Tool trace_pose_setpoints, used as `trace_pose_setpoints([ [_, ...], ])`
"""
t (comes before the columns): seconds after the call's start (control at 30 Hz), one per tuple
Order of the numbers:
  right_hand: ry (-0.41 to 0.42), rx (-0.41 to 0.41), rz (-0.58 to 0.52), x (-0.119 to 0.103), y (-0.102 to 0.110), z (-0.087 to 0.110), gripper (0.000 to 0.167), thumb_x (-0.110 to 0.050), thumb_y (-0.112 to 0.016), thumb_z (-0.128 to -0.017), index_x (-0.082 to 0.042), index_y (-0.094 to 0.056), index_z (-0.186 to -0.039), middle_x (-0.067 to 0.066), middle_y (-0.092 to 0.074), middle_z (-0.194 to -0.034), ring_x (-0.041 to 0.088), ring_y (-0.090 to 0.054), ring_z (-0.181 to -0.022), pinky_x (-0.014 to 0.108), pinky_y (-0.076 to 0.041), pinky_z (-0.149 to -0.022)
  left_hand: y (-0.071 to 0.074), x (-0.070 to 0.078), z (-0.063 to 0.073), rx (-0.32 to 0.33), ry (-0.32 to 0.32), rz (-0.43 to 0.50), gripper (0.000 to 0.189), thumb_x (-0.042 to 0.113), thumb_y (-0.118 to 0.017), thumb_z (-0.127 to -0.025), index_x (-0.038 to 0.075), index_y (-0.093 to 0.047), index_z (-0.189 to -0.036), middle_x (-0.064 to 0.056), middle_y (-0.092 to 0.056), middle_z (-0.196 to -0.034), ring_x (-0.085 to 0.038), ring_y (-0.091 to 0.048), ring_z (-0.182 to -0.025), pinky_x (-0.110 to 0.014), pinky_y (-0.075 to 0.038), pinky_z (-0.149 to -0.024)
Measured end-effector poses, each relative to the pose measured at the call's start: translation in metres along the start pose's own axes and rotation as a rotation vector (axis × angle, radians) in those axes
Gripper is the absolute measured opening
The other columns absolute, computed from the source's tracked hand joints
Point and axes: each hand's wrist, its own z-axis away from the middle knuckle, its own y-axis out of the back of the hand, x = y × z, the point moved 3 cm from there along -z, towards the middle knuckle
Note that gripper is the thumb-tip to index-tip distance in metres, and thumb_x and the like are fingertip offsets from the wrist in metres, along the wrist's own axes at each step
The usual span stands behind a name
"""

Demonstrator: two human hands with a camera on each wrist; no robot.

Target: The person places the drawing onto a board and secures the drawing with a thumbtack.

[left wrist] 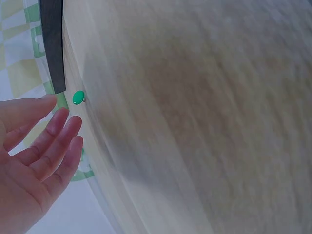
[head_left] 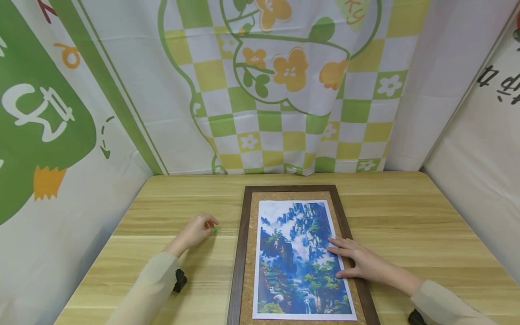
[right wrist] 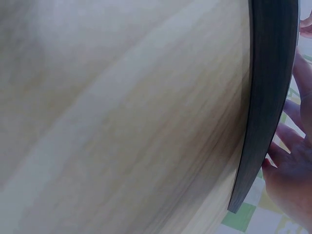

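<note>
1. Although it is tiny from where I sit, I log one pin (head_left: 216, 230): green, flat-capped, low at the table (head_left: 406, 216), left of the board. Its short stem shows on the wood side of the cap; whether it touches the wood I cannot tell.
2. Left hand (head_left: 194, 230): fingers loosely bent, grasping nothing that I can see; the pin is just beyond its fingertips, apart from them in the left wrist view.
3. Right hand (head_left: 359, 262): fingers spread, clasping nothing, resting across the right border of the print.
4. Print (head_left: 298, 259): a mountain landscape, flat on the board, long axis running away from the person.
5. Board (head_left: 290, 188): cork, dark-framed, long axis the same way.
6. Governing relation, as I judge it: the pin lies between left hand and board, far nearer the left hand; from it, the print is rightward, past the frame's left side.
</note>
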Motion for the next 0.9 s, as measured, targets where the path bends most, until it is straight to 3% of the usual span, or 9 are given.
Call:
trace_pose_setpoints([
  [0.4, -0.023, -0.006, -0.037, 0.002, -0.002, 0.0, 0.066, -0.047, -0.058, -0.078, -0.003, -0.048, -0.127, 0.021, -0.036, -0.135, 0.044, -0.032, -0.12, 0.059, -0.028, -0.09, -0.007, -0.006, -0.007, -0.004, 0.004, -0.018, 0.014, -0.008, -0.058, -0.077, -0.004, -0.061, -0.09, -0.01, -0.061, -0.084, -0.022, -0.057, -0.078, -0.035, -0.048, -0.071],
  [0.7, -0.022, -0.006, -0.04, 0.003, -0.002, 0.0, 0.066, -0.047, -0.058, -0.078, -0.004, -0.048, -0.127, 0.021, -0.036, -0.135, 0.044, -0.032, -0.12, 0.06, -0.029, -0.089, -0.011, -0.009, -0.011, -0.028, 0.054, -0.02, 0.012, -0.008, -0.057, -0.079, -0.001, -0.064, -0.086, -0.006, -0.062, -0.083, -0.017, -0.056, -0.076, -0.032, -0.047, -0.069],
  [0.9, -0.03, -0.012, -0.051, 0.003, -0.003, 0.0, 0.066, -0.046, -0.058, -0.078, -0.004, -0.047, -0.127, 0.021, -0.036, -0.135, 0.044, -0.031, -0.12, 0.059, -0.027, -0.091, -0.012, -0.009, -0.012, -0.022, 0.028, -0.035, 0.014, -0.011, -0.056, -0.076, -0.001, -0.064, -0.08, -0.008, -0.062, -0.081, -0.017, -0.055, -0.073, -0.031, -0.047, -0.066],
])
